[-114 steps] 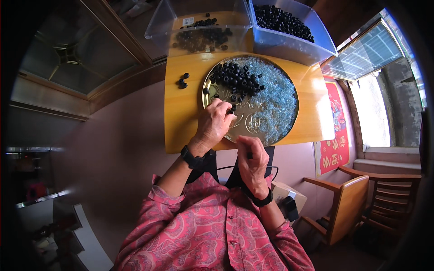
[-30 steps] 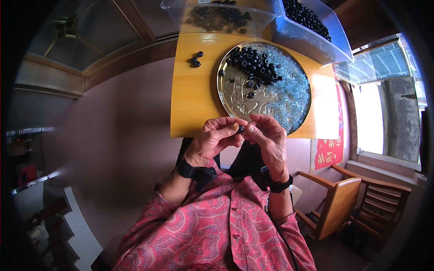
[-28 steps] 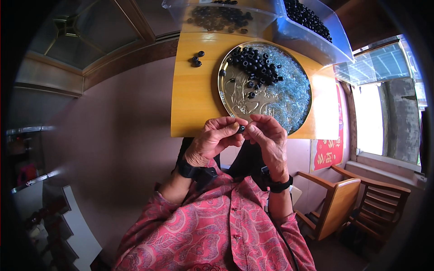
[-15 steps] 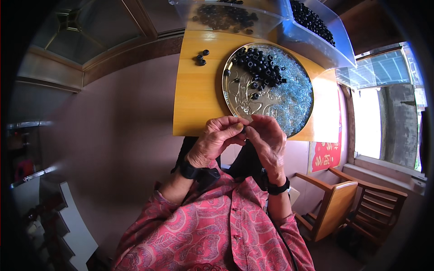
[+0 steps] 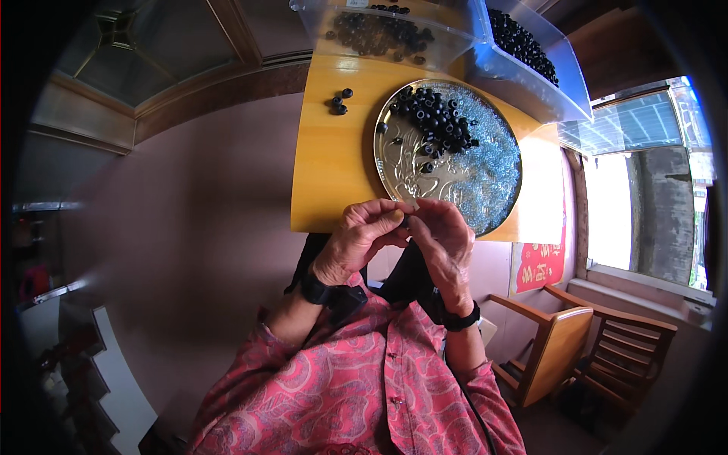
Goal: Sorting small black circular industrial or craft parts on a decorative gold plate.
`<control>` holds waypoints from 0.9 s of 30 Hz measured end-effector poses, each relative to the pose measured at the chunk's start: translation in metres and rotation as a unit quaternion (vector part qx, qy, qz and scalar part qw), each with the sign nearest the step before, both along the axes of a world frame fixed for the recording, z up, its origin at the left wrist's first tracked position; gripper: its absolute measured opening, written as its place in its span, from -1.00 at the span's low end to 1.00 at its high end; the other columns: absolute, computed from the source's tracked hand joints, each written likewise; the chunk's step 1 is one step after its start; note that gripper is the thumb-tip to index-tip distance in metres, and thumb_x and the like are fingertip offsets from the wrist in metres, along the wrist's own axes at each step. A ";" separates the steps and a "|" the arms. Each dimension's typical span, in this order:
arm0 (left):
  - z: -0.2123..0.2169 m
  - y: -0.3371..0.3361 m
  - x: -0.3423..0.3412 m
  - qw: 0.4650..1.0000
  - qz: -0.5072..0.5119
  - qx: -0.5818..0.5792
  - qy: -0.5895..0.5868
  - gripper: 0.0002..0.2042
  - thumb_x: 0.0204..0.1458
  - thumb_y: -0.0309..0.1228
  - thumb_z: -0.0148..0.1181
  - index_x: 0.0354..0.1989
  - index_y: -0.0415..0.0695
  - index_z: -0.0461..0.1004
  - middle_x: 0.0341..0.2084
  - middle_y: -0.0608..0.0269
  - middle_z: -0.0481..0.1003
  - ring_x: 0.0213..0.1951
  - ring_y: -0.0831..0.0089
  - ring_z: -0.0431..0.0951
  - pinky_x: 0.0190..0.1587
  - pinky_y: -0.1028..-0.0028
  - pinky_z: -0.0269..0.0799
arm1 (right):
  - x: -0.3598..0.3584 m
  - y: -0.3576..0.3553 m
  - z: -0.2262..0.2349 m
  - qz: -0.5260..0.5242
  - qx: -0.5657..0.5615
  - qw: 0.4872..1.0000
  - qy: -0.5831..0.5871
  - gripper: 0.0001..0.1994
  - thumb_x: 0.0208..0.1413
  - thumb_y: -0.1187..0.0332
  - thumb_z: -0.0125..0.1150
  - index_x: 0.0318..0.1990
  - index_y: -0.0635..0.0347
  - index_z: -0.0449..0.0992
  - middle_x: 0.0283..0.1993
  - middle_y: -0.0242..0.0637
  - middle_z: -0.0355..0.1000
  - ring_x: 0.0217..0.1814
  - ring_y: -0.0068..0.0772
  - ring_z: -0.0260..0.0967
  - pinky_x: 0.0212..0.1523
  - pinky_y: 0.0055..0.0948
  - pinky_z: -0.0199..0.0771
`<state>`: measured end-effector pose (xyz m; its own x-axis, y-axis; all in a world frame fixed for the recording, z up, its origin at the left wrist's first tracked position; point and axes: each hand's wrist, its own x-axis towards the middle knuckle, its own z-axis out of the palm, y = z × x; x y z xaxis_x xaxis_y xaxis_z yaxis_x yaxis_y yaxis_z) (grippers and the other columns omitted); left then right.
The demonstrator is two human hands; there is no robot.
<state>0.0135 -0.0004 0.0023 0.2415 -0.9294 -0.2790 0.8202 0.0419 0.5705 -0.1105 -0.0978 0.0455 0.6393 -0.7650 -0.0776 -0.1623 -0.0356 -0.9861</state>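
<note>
My left hand (image 5: pixel 362 241) and my right hand (image 5: pixel 444 243) meet fingertip to fingertip over the near edge of a small yellow table (image 5: pixel 326 163). Between the fingertips is a small black ring-shaped part (image 5: pixel 406 221), mostly hidden by the fingers. Just beyond the hands lies a round silver tray (image 5: pixel 402 176) holding a heap of black rings (image 5: pixel 436 121) and a spread of small silvery pieces (image 5: pixel 489 171). Three loose black rings (image 5: pixel 339 101) lie on the table left of the tray.
Two clear plastic bins stand at the table's far edge: one (image 5: pixel 379 32) with darker pieces, one (image 5: pixel 531 57) full of black rings. A wooden chair (image 5: pixel 584 349) stands lower right, by a bright window (image 5: pixel 637 189). A red hanging (image 5: pixel 540 265) is under the table's right side.
Earlier my left hand reached into the tray; both hands have since come together at the table's near edge and stay there with small finger movements.
</note>
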 end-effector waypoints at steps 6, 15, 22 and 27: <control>-0.004 0.003 0.003 1.000 0.023 0.003 -0.012 -0.79 0.19 -0.43 0.12 -0.05 -0.22 0.51 -0.30 0.23 0.56 -0.37 0.54 0.57 -0.23 0.52 0.54 | 0.005 -0.005 -0.004 0.024 -0.086 0.995 0.033 -0.80 0.08 0.51 0.26 -0.12 0.28 0.50 -0.29 -0.28 0.53 -0.33 -0.53 0.53 -0.28 -0.54 0.50; -0.009 0.006 0.005 1.000 0.027 0.007 -0.001 -0.79 0.19 -0.42 0.13 -0.06 -0.23 0.52 -0.32 0.21 0.55 -0.35 0.55 0.55 -0.24 0.53 0.53 | 0.025 -0.059 -0.027 -0.046 -0.452 0.873 0.179 -0.67 0.01 0.66 0.07 -0.06 0.21 0.53 -0.11 -0.17 0.43 -0.14 -0.18 0.41 -0.11 -0.31 0.45; -0.012 0.005 0.008 1.000 0.028 -0.010 -0.008 -0.78 0.20 -0.40 0.13 -0.06 -0.23 0.52 -0.32 0.22 0.57 -0.34 0.56 0.59 -0.23 0.53 0.58 | 0.038 -0.069 -0.031 0.001 -0.521 0.824 0.221 -0.58 -0.16 0.67 0.12 -0.06 0.18 0.56 -0.10 -0.25 0.40 -0.04 -0.15 0.32 -0.07 -0.26 0.40; -0.015 0.004 0.007 0.999 0.029 -0.011 -0.011 -0.78 0.20 -0.40 0.12 -0.06 -0.24 0.52 -0.32 0.23 0.57 -0.35 0.56 0.59 -0.23 0.53 0.59 | 0.029 -0.069 -0.037 -0.004 -0.507 0.829 0.234 -0.73 -0.13 0.60 0.15 -0.20 0.21 0.56 -0.15 -0.21 0.40 -0.08 -0.09 0.35 -0.10 -0.25 0.39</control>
<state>0.0205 0.0036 -0.0123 0.3014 -0.9194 -0.2529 0.8031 0.1018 0.5871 -0.0814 -0.1672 0.0083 0.7150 -0.5929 0.3705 -0.5238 -0.8053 -0.2779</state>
